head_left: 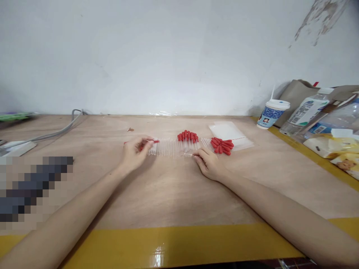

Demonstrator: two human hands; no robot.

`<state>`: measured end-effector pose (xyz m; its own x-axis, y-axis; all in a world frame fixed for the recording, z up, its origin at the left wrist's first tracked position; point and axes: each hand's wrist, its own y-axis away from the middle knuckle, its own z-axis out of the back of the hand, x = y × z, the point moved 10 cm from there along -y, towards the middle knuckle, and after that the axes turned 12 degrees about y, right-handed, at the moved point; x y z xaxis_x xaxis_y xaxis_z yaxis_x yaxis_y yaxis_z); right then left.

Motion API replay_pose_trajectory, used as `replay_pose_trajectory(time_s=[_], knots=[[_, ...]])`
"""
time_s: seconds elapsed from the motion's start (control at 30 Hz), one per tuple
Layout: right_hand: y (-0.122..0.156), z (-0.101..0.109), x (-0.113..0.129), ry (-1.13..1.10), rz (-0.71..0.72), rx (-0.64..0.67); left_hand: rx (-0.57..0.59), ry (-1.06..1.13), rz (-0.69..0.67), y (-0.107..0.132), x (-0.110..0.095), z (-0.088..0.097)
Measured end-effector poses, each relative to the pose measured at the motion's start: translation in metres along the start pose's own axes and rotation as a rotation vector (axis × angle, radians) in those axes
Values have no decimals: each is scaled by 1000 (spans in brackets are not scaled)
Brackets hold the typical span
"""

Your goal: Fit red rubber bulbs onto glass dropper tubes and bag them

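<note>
Between the thumb and finger of my left hand is a small red rubber bulb. More red shows behind that hand, mostly hidden by it. My right hand pinches a thin clear dropper tube, its end pointing left. Between the hands lies a row of clear dropper tubes side by side. Just beyond the right hand, several droppers with red bulbs lie fanned out, bulbs toward the wall. A heap of red bulbs sits right of them, beside more clear tubes.
Clear plastic bags lie behind the heap. At the right stand a paper cup with a straw, a plastic bottle and yellow packets. A grey cable runs along the left. Yellow tape lines the table's front edge.
</note>
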<state>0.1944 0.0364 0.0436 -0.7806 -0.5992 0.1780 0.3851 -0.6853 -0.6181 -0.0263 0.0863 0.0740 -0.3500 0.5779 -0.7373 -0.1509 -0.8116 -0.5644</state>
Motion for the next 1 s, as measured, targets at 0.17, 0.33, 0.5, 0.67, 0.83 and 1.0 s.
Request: replay_pose_trajectory(time_s=[0.17,0.33,0.5,0.67,0.83,1.0], knots=[[1,-2,5,60,50,31,444,63,-123,33,-32,-73],[1,-5,10,99,83,67,536,-99,-122,44,-32,-89],[2,-3,13,91,101,56,498,-89,-138,40,-34,-93],[4,2,17,51,115,7,378,25,19,37,-21,-89],[4,5,21,15,112,-11,381,211,119,41,-9,-94],[3,1,20,-82,74,30,432,359,189,44,-4,-103]])
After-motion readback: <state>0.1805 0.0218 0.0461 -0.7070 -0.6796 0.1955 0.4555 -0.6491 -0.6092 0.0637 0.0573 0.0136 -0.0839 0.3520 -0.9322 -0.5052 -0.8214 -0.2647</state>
